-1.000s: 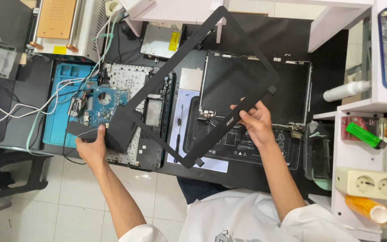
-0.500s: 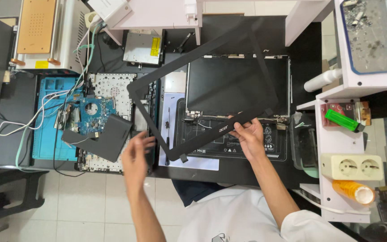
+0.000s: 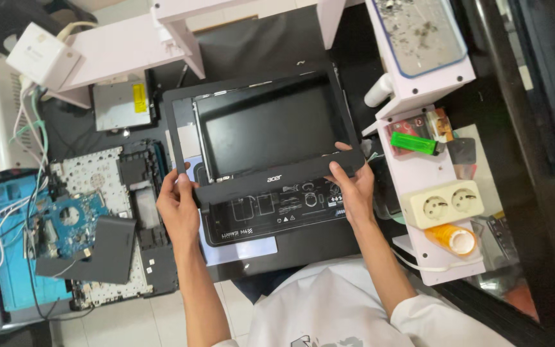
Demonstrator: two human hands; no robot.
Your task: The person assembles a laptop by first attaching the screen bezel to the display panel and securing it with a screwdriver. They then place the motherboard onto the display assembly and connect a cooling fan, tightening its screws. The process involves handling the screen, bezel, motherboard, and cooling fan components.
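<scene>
At the far left I see a blue mat carrying a blue circuit board and a tangle of white cables, with a grey flat cover lying over a stripped laptop base. A second ago my left hand was out there by that grey cover and the black screen bezel was tilted up high; now it sits squared over the dark display panel. My left hand is closed on the bezel's near-left corner — fingers curled around the edge. My right hand pinches its near-right corner, thumb on top. So both hands now carry the frame, which I judge is being lined up with the panel. Beneath lies a black lid with white markings, on the dark desk. To the right stands a white shelf with a green lighter, a double socket and an orange bottle. Pale floor tiles show near me.
</scene>
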